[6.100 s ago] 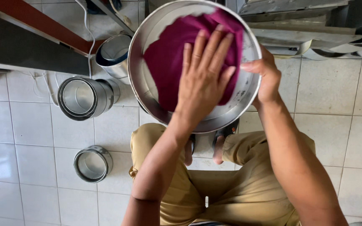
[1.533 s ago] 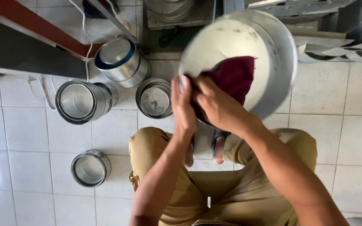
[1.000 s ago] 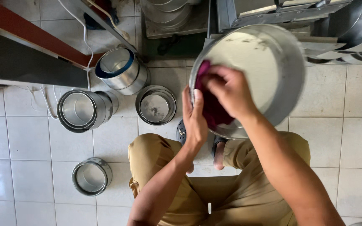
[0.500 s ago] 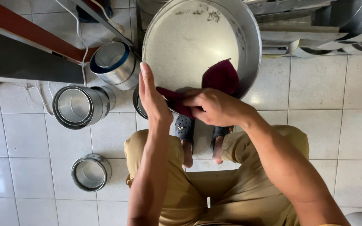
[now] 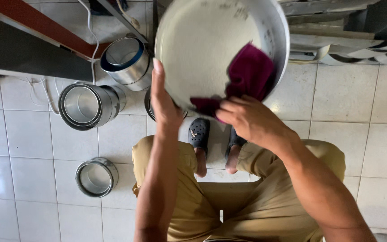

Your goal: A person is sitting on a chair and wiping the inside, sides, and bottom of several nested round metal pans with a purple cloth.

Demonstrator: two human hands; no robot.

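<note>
Now the round pan (image 5: 202,45) faces the camera (tilted), left hand (image 5: 164,101) flat on its rim, right hand (image 5: 249,121) gripping cloth (image 5: 249,74).

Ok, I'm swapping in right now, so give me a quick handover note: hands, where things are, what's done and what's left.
Left hand: flat against the rim of the large round metal pan, steadying it tilted above the knees.
Right hand: grip closed on the maroon cloth, pressed inside the pan at its lower right.
Around: three metal cylinders on the tiled floor, at left: one with a blue band, a larger one on its side, a small one.
Done: most of the pan's inside looks pale and clean.
Left: dark specks near the top rim.
</note>
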